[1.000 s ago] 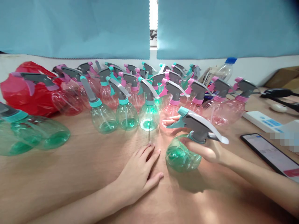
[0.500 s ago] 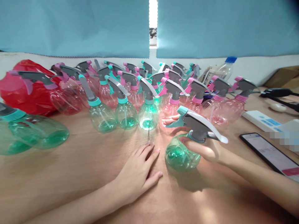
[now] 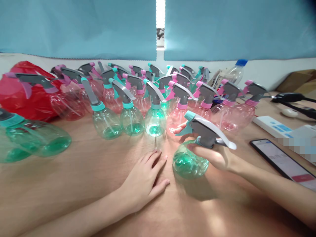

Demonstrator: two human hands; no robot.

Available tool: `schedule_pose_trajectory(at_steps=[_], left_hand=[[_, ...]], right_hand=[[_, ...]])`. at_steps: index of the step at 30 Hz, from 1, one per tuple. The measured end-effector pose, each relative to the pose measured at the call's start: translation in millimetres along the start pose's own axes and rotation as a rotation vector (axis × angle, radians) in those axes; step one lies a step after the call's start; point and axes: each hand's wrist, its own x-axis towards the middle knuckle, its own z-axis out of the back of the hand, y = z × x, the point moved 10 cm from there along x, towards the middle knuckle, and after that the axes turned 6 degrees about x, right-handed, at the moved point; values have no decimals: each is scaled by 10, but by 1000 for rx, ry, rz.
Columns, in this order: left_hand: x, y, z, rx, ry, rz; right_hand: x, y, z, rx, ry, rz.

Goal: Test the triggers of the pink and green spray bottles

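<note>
My right hand (image 3: 214, 156) is wrapped round the neck of a green spray bottle (image 3: 189, 163) with a grey and teal trigger head, which stands upright on the table at right of centre. Some of its fingers are hidden behind the bottle. My left hand (image 3: 145, 177) lies flat on the wooden table (image 3: 93, 184) with its fingers spread, to the left of that bottle. Just beyond it stands another green spray bottle (image 3: 155, 123). A pink spray bottle (image 3: 179, 120) is behind the held one.
Rows of pink and green spray bottles span the back, with a red plastic bag (image 3: 29, 102) at the left. Green bottles (image 3: 53, 140) are at the left edge. A phone (image 3: 278, 158), a white power strip (image 3: 274, 126) and black cables (image 3: 293, 98) lie at the right.
The view has shifted slightly, so everything appears a little further left. Both hands keep their places, and my right hand remains round the green bottle.
</note>
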Motion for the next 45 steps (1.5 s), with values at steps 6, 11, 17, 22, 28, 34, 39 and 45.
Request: schedule_pose_trajectory(at_steps=[6,11,17,22,28,34,39,45], left_hand=[[-9,0,-7,5,-9,-2],[-7,-11,-10,6,-7,-7],[-5,-7,-7,10,-14,-9],[2,-12,4,6,-9,-7],[-2,-9,1,7,6,3],[3,-5,1,0,3,7],[-7,1,1,-11,-12,6],[-6,6,1,-9,-14,6]], right_hand=[[-25,-30,51,-84,-41,-53],[-77,-141,30,-132,-12,-168],[-44,-113,-9,-83,12,-149],[-45,-129,18,-70,6,-134],[-5,-57,-92,134,87,-42],[-34,-108,-128,165,109,-44],[-25,-113,-117,123,93,-45],[-22,-108,-129,157,96,-38]])
